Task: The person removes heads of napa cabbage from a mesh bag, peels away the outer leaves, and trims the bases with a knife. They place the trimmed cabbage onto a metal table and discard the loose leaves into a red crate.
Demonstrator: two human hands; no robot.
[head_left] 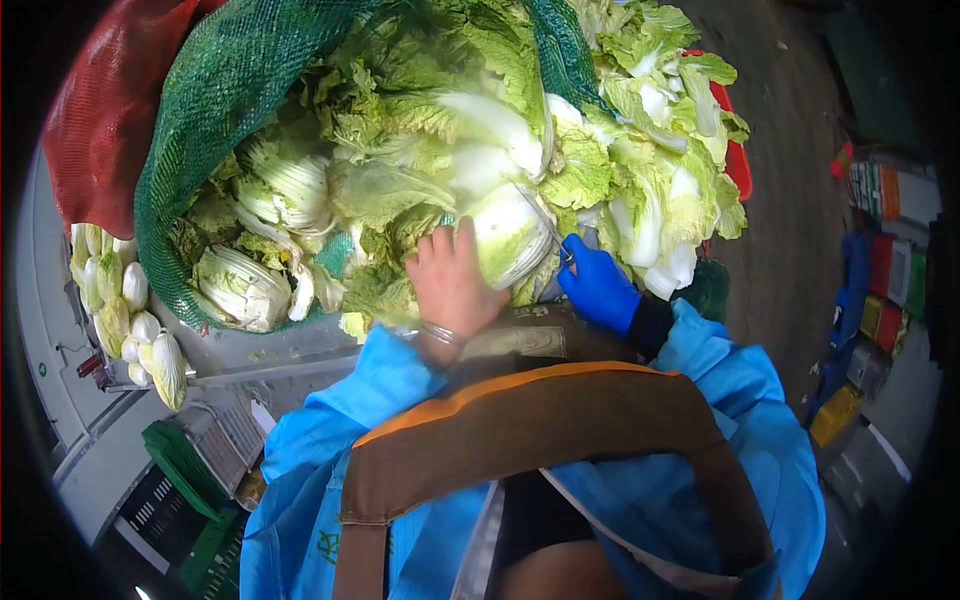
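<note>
The left hand (455, 283), bare and with a bracelet (441, 334) at the wrist, lies open, fingers spread, against the near left side of a napa cabbage (512, 238). The right hand (598, 284) (this one in a blue glove) is clenched around the handle of a knife (541, 214), whose blade lies along the cabbage's right side. That cabbage sits just in front of the person, amid loose outer leaves (400, 185). Green mesh netting (215, 120) curves around more cabbages (242, 288) at the left, and leaves overhang a red crate (738, 165) at the right.
</note>
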